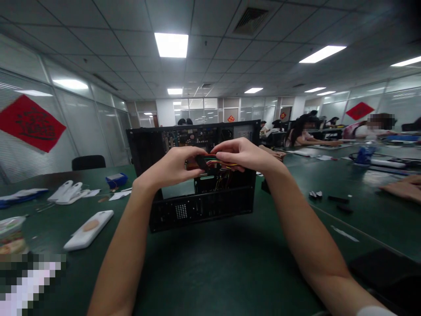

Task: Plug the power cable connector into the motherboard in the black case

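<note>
Head view: both hands meet in front of an open black computer case (197, 206) standing upright on a green counter (210, 263). The left hand (174, 166) pinches a black connector (200, 162), fingers closed around it; the right hand (241, 153) grips the red, yellow and black wires (220, 163) running from it. A white phone case (88, 229) lies to the left on the counter, and other people sit at the desks far right
</note>
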Tool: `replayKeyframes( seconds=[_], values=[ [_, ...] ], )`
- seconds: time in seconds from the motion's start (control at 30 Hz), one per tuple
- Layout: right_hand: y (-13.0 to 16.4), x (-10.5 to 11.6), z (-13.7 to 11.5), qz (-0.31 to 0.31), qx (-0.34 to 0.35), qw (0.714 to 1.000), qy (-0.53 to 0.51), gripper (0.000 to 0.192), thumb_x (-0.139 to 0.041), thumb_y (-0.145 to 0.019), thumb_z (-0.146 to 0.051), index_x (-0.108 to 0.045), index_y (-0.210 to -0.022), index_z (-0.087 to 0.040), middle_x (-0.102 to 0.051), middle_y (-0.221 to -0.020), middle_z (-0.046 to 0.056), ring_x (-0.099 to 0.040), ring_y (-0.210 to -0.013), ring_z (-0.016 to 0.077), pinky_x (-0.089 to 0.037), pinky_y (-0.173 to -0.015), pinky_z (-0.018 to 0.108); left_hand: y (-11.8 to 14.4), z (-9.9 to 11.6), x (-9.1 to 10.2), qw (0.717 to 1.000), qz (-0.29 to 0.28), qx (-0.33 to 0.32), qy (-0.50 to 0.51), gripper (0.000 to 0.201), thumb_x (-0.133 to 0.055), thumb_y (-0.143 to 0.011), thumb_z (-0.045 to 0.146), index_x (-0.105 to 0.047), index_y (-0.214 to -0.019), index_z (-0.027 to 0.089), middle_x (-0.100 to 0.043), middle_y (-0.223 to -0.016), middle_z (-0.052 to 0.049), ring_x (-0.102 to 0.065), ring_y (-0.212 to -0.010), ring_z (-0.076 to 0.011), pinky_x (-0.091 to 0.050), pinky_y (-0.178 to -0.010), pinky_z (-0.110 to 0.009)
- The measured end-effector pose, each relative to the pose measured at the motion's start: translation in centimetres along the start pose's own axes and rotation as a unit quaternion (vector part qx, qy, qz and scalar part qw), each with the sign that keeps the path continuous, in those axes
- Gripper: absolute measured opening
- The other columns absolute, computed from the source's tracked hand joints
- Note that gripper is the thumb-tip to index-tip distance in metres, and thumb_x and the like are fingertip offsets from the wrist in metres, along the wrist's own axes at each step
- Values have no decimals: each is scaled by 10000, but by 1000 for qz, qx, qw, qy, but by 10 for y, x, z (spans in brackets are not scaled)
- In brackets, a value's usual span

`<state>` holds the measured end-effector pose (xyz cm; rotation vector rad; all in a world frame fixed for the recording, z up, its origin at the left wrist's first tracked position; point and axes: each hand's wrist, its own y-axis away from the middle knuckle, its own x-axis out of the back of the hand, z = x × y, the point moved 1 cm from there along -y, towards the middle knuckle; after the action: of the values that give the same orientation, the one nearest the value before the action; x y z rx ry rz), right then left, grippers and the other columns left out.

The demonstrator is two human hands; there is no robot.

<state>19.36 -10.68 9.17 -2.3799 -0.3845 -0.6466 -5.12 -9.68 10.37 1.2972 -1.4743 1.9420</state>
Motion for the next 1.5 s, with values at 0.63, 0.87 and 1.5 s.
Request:
replayKeyframes(
  seconds=[0.63, 0.87, 1.5],
  values=[
    [8, -11, -17, -50, 35, 997, -44, 328, -763, -840, -428, -716, -991, -141, -716, -812, 13, -646, -608, 108, -504, -518, 216, -3, 7, -9, 993, 95, -45, -48, 676, -781, -855, 324, -535, -1461, 155, -674, -1359, -150, -695, -1156, -260, -565, -999, -385],
    [2, -25, -14, -60, 35, 998, 9, 251, -702, -886, -360, -709, -1016, -145, -736, -806, 29, -702, -698, 157, -518, -561, 237, -2, 12, -11, 992, 43, -29, -113, 600, -775, -856, 323, -590, -1413, 197, -681, -1365, -128, -664, -1234, -288, -528, -1061, -415],
    [1, -29, -19, -34, 93, 995, 26, 147, -706, -831, -263, -735, -924, -153, -728, -837, 36, -652, -770, 182, -531, -648, 275, -4, 0, -22, 971, 101, -60, -206, 745, -736, -878, 354, -442, -1544, 198, -690, -1330, -137, -704, -1131, -271, -556, -971, -369]
  ],
)
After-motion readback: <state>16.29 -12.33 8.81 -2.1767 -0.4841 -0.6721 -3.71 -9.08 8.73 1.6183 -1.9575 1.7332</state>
